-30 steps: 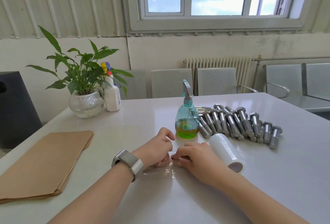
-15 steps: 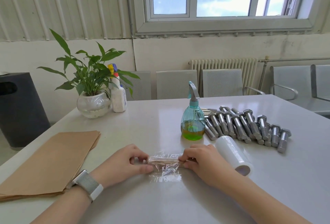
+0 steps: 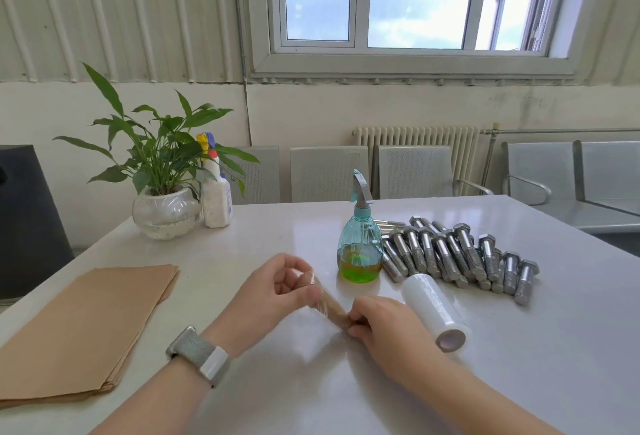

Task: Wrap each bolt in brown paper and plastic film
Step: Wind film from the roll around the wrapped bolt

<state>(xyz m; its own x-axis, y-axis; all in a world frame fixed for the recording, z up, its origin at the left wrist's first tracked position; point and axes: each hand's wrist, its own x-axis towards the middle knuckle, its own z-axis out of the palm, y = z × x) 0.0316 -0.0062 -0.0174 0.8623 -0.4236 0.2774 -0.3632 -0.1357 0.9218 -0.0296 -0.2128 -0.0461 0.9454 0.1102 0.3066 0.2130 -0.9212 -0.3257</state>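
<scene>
1. While both hands are working low at the near middle of the white table (image 3: 519, 348), we are seeing one wrapped bolt (image 3: 329, 306) being held between them, tilted, far end up and to the left, near end down and to the right.
2. Left hand (image 3: 277, 290) is curling its fingers round the upper end of the wrapped bolt; that end is showing brown paper under shiny film. A grey watch (image 3: 199, 355) is sitting on that wrist.
3. Right hand (image 3: 384, 327) is pinching the lower end with thumb and fingertips, knuckles toward us.
4. We are not able to tell whether the bundle is touching the table or lifted just clear of it.
5. Film roll (image 3: 434, 311) is lying on its side just right of the right hand, open core facing us.
6. Bare bolts (image 3: 460, 258) are lying in a pile behind the roll, heads mostly away from us.
7. Teal spray bottle (image 3: 360, 244) with green liquid is standing upright, just left of the pile.
8. Brown paper stack (image 3: 86, 323) is lying flat at the left edge, well apart from the hands.
9. Potted plant (image 3: 162, 174) and a white bottle (image 3: 216, 199) are standing at the far left corner.
</scene>
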